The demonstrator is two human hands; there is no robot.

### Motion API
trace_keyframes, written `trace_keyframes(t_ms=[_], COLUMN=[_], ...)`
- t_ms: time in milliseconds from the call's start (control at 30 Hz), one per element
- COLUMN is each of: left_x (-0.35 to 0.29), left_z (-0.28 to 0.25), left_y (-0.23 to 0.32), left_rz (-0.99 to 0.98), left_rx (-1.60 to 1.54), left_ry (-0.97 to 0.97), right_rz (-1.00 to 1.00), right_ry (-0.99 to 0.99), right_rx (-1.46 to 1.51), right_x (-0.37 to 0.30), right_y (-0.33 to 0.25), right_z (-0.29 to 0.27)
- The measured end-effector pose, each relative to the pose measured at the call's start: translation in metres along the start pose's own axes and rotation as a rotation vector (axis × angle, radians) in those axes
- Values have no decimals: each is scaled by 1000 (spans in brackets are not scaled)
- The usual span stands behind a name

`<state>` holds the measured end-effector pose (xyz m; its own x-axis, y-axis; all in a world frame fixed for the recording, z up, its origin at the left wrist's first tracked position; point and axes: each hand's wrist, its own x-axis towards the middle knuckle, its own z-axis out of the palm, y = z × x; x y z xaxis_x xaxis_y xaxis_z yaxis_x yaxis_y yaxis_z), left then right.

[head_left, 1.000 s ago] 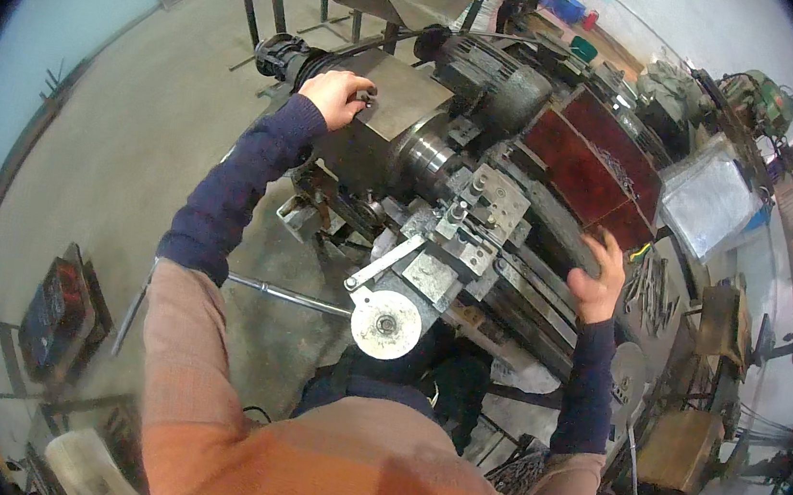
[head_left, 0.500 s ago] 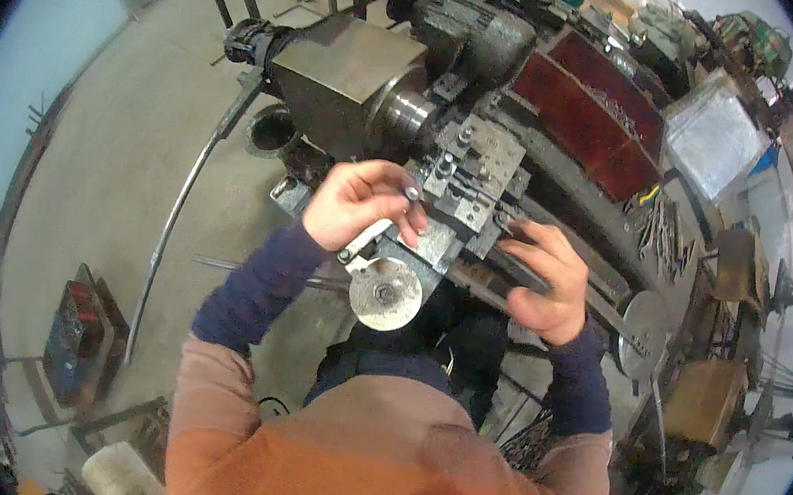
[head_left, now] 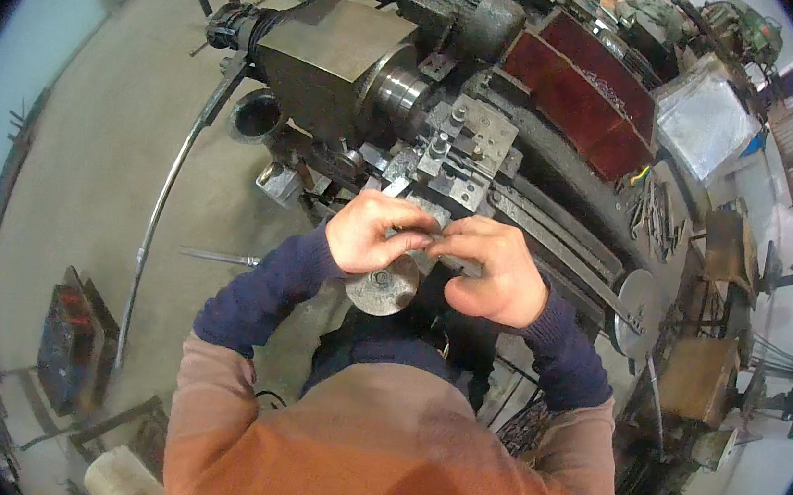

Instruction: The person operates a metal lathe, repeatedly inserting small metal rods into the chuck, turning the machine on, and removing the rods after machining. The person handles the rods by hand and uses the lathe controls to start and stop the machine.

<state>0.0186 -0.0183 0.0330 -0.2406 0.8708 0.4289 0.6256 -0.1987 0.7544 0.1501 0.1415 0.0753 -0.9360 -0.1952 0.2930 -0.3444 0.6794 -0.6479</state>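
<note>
My left hand (head_left: 371,234) and my right hand (head_left: 502,276) meet fingertip to fingertip just in front of a lathe's slide. Both are closed in a pinch, and whatever lies between the fingers is too small and covered to make out. Beneath my left fingers sits a round metal handwheel (head_left: 380,291), partly hidden by that hand. Beyond my hands stands the lathe's steel tool block (head_left: 481,139) with bolts on top. The shiny cylindrical spindle nose (head_left: 401,91) projects toward this block from the left.
A dark red metal tray (head_left: 571,102) with small metal bits rests behind the lathe bed. Right of it lie several wrenches (head_left: 653,216), near a large round wheel (head_left: 636,311). A grey motor (head_left: 465,13) sits at the back. A long metal rod (head_left: 156,222) stands at the left.
My right hand has moved left from beside the tool block and my left hand slightly nearer my body, so their fingertips now meet. The small metal piece seen in my left fingers is now hidden.
</note>
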Motion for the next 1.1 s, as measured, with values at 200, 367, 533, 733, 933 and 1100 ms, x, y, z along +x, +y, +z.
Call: trace_keyframes(t_ms=[200, 367, 533, 733, 933, 1100], left_x=[-1, -37, -128, -251, -272, -262], left_z=[-19, -91, -179, -202, -178, -191], left_y=[-2, -3, -19, -32, -65, -77], left_rz=[58, -96, -520, -975, -1076, -1187], left_rx=[101, 429, 996, 907, 959, 1047], left_ry=[-139, 118, 260, 303, 365, 310], right_rz=[137, 52, 111, 172, 128, -44], right_ry=[-173, -9, -55, -93, -31, -23], right_rx=[275, -43, -714, -479, -376, -520], right_x=[20, 63, 127, 145, 140, 145], right_y=[22, 55, 104, 150, 154, 160], right_z=[2, -18, -32, -5, -3, 1])
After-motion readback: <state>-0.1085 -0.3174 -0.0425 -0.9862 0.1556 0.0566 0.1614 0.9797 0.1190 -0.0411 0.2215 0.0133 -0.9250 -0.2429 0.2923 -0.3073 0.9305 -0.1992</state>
